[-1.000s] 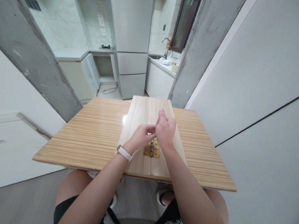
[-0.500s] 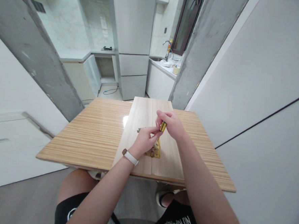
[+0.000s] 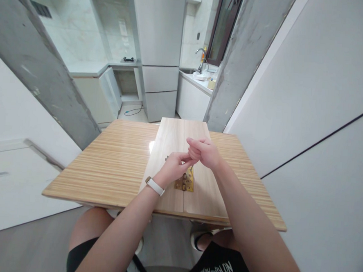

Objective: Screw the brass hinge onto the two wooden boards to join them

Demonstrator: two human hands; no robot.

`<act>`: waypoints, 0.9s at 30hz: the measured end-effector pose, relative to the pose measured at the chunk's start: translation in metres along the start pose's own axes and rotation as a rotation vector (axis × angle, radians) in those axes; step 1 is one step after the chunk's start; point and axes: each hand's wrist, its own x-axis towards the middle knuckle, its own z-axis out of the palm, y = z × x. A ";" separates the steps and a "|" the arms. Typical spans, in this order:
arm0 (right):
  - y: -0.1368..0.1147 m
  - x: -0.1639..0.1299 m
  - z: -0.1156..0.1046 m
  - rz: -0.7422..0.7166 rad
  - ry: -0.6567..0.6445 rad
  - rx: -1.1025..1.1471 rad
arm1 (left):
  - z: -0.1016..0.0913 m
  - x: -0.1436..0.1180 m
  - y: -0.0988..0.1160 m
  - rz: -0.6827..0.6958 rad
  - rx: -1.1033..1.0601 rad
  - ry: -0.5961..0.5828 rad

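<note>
Hands meet above two pale boards (image 3: 171, 151) lying side by side on the striped wooden table (image 3: 112, 164). Left hand (image 3: 174, 167), with a white band (image 3: 154, 186) on its wrist, is curled with fingertips pinched together; what it pinches is too small to make out. Right hand (image 3: 203, 151) is closed in a loose fist, touching the left fingertips; whether it holds anything cannot be told. Just below both hands, a brass hinge (image 3: 187, 182) lies flat across the seam between the boards, near their middle, partly hidden by the left hand. A small dark item shows on the left board, just beyond the left hand's knuckles, too small to identify. Beyond the table: a tall white fridge (image 3: 157, 48), a counter with a tap (image 3: 201, 57), and grey pillars either side. Bare knees and black shorts show below the table's near edge.
</note>
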 end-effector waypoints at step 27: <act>0.019 -0.002 0.072 -0.215 1.181 -0.377 | 0.005 -0.013 0.018 -0.014 0.109 0.136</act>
